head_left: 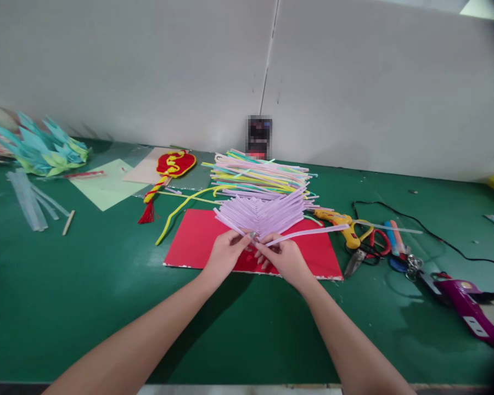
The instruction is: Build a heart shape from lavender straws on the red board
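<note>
A lavender V-patterned piece (260, 213) of pipe cleaners, laid in slanting rows, rises above my hands. My left hand (230, 248) is closed, thumb and fingers pinching its lower point. Beside it my right hand (283, 257) is closed too, gripping a lavender pipe cleaner (319, 231) whose free end sticks out to the right. The fingertips nearly meet, so the exact join is hidden. Under both hands lies a red board (193, 241) with a worn white front edge. Behind the piece is a pile of pipe cleaners (251, 178) in yellow, pink, green and lavender.
To the right lie a yellow glue gun (336, 219), scissors (379, 241), a key ring (414, 265) and a purple corded tool (467, 304). Left are a red-yellow tasselled ornament (176, 164), green paper (107, 184), glue sticks (28, 200) and folded blue-green paper (51, 145). A wall stands behind.
</note>
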`<state>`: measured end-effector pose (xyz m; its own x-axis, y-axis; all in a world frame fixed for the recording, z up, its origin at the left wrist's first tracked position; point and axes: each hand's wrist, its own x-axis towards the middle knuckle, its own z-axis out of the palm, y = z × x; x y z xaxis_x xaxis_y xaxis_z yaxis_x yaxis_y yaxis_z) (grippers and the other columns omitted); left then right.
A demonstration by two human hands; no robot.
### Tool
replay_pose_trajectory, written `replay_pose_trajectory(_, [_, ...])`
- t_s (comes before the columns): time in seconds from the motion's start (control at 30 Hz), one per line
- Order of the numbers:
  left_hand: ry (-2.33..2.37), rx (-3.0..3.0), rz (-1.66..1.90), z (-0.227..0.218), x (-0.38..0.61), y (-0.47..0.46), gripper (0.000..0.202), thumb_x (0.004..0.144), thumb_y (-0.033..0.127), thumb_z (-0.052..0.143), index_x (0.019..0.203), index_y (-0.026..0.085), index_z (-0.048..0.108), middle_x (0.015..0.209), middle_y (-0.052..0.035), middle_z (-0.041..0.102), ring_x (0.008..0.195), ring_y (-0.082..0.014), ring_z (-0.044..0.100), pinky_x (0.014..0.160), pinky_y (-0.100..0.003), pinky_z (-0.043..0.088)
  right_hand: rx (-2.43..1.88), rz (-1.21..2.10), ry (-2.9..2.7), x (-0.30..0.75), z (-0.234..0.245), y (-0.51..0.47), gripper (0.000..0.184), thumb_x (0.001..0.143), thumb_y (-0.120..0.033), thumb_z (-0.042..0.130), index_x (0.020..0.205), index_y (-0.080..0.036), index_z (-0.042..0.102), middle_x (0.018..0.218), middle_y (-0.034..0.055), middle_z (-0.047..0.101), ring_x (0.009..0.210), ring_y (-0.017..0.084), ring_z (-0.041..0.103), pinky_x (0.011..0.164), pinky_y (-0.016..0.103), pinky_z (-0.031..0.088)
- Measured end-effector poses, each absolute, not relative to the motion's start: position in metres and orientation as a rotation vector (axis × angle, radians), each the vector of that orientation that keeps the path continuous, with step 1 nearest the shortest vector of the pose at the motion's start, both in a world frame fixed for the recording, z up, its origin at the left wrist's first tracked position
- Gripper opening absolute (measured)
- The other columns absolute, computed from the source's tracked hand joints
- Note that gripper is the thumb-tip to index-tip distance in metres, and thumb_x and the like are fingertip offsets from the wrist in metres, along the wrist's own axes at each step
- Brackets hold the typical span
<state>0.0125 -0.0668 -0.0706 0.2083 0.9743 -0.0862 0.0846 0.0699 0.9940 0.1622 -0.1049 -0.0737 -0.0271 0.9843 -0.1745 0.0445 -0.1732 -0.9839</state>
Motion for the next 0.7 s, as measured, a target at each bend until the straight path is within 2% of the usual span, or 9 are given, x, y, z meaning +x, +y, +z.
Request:
replay_pose_trajectory(0.37, [1.056,0.887,1.052,-0.066,0.001,-0.051,0.03,0.068,0.036,0.074,0.082,0.011,0.067,0.083,-0.0095,0.073,0.084,-0.0234,0.07,0.084,-0.038,0.054,-1.535,1.107,-1.435,0.164,-0.067,-0.108,0.023,0.08,-0.041,0.058,0.076,-0.018,0.057,0.059,0.0015,0.066,0.047,0.014,0.062,0.046,0.023,0.051])
replay_pose_trajectory(0.7, [1.116,0.853,1.216,-0.061,-0.012,-0.034,0.016,0.077,0.024,0.065,0.085,0.01,0.066,0.08,-0.0091,0.073,0.079,-0.0208,0.071,0.081,-0.036,0.056,-1.515,1.149,-1.428,0.168,-0.064,-0.107,0.019,0.08,-0.036,0.058,0.074,-0.018,0.055,0.06,0.0016,0.065,0.049,0.013,0.062,0.049,0.023,0.052])
